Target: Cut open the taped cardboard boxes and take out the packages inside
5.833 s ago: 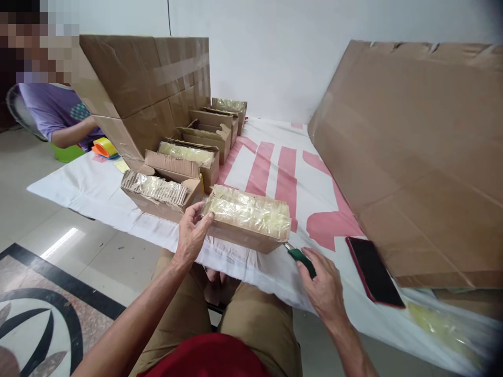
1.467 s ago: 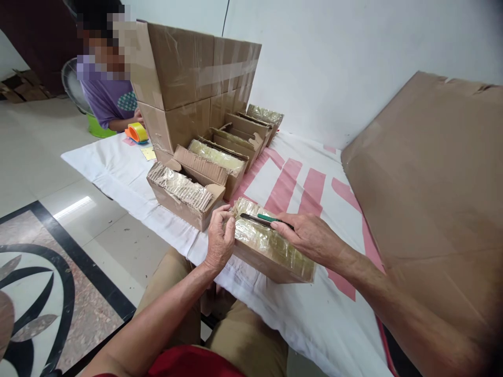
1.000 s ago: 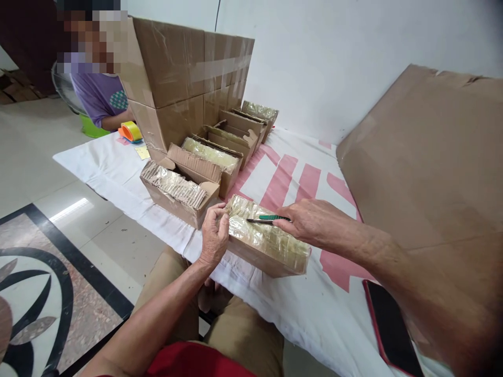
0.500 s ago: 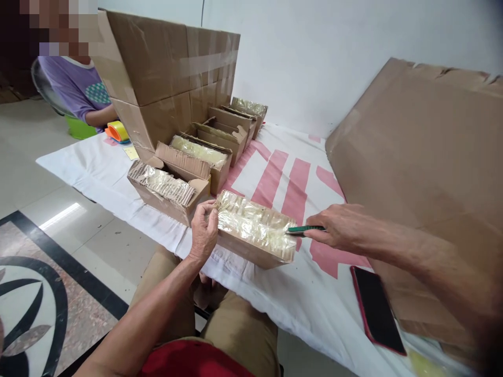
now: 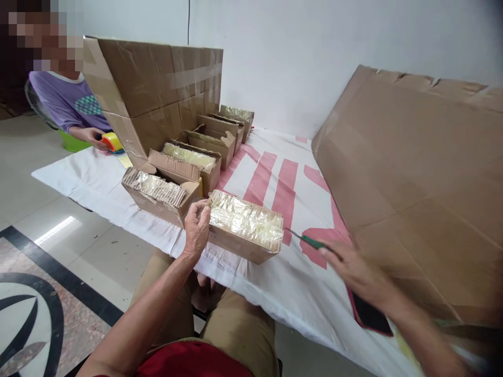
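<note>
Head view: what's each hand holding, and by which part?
Right hand: the cutter, by its green handle. Left hand: the plastic-topped box, at its left end.

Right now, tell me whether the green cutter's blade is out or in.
Out: a thin dark blade projects from the green cutter in the right hand, pointing toward the box the left hand holds.

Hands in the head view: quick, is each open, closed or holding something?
Left hand: closed, holding the shiny-topped box at its left end.
Right hand: closed, holding the green-handled cutter.
</note>
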`<state>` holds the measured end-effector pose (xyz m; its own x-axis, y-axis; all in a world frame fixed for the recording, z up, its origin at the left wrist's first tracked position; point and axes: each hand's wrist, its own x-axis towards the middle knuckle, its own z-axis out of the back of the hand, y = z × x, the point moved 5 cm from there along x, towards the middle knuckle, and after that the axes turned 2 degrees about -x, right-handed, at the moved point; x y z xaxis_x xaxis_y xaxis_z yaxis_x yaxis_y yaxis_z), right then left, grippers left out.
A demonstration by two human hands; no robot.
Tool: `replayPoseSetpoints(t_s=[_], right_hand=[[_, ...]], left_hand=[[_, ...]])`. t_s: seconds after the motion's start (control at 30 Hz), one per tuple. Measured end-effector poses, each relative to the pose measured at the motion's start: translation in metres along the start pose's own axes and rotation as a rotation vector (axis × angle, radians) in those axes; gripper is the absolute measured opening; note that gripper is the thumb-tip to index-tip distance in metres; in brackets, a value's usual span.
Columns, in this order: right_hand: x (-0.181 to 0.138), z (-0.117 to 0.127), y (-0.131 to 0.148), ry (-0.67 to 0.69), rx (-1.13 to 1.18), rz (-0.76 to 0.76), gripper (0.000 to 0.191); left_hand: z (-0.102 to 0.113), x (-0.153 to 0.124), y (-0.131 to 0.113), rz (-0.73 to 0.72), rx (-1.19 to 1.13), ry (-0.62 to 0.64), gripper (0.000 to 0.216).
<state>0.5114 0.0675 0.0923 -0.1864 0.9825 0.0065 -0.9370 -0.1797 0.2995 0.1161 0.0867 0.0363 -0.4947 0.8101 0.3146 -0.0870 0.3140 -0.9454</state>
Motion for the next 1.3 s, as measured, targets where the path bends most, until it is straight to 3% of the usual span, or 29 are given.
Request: replayPoseSetpoints(t_s=[0.13, 0.2, 0.27, 0.33, 0.43, 0.53, 0.63, 0.8, 0.93, 1.07, 1.17, 1.3], right_hand=[[-0.026, -0.085, 0.016, -0.137, -0.248, 0.016, 0.042], [-0.033, -0.108, 0.015, -0.171, -0.317, 0.071, 0.040], [-0.034, -0.114, 0.010, -0.185, -0.320, 0.115, 0.038], [-0.029, -0.102, 0.006, -0.215, -0.251, 0.126, 0.039], [-0.013, -0.064, 0.019, -0.298, -0.052, 0.162, 0.040], [0.007, -0.023, 0.051, -0.348, 0.132, 0.240, 0.037], [0.028, 0.000, 0.089, -0.300, 0.194, 0.301, 0.035], [0.061, -0.006, 0.136, -0.090, -0.029, 0.341, 0.049], [0.075, -0.016, 0.150, 0.032, -0.178, 0.382, 0.036], [0.078, -0.008, 0.152, -0.034, -0.273, 0.382, 0.036], [0.086, 0.004, 0.150, -0.084, -0.294, 0.251, 0.041], [0.113, 0.008, 0.144, -0.141, -0.309, 0.137, 0.032]], left_hand=[[0.007, -0.001, -0.009, 0.072, -0.030, 0.047, 0.028], [0.010, -0.002, -0.013, 0.077, -0.049, 0.093, 0.027], [0.012, -0.002, -0.016, 0.080, -0.078, 0.122, 0.026], [0.013, -0.001, -0.018, 0.095, -0.127, 0.126, 0.023], [0.016, -0.001, -0.021, 0.129, -0.191, 0.139, 0.015], [0.026, -0.006, -0.024, 0.080, -0.128, 0.172, 0.011], [0.041, -0.015, -0.023, -0.033, 0.014, 0.188, 0.008], [0.050, -0.025, -0.019, -0.154, 0.086, 0.205, 0.013], [0.048, -0.028, -0.018, -0.181, 0.074, 0.208, 0.013], [0.050, -0.031, -0.016, -0.194, 0.065, 0.239, 0.015], [0.052, -0.032, -0.014, -0.221, 0.071, 0.273, 0.012], [0.053, -0.031, -0.013, -0.259, 0.113, 0.263, 0.009]])
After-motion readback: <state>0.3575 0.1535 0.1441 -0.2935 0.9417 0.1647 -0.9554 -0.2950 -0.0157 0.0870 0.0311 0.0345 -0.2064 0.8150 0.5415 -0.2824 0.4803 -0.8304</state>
